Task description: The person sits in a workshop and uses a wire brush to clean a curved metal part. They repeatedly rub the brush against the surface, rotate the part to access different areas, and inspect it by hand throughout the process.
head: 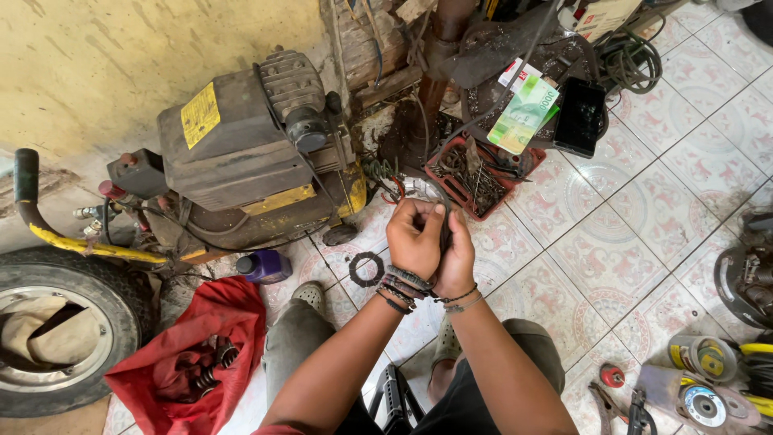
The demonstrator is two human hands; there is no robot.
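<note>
Both my hands are raised together over the tiled floor, wrists crossed close. My left hand and my right hand are closed on the same dark curved part, a thin ring or band whose top shows above my fingers. Most of it is hidden in my palms. Several bead and cord bracelets sit on both wrists. On the floor just left of my hands lies a dark toothed ring.
A grimy air compressor stands at the back left, a tyre at the far left. A red cloth holds metal springs. A red tray of screws, banknotes, a phone and grinder discs lie around.
</note>
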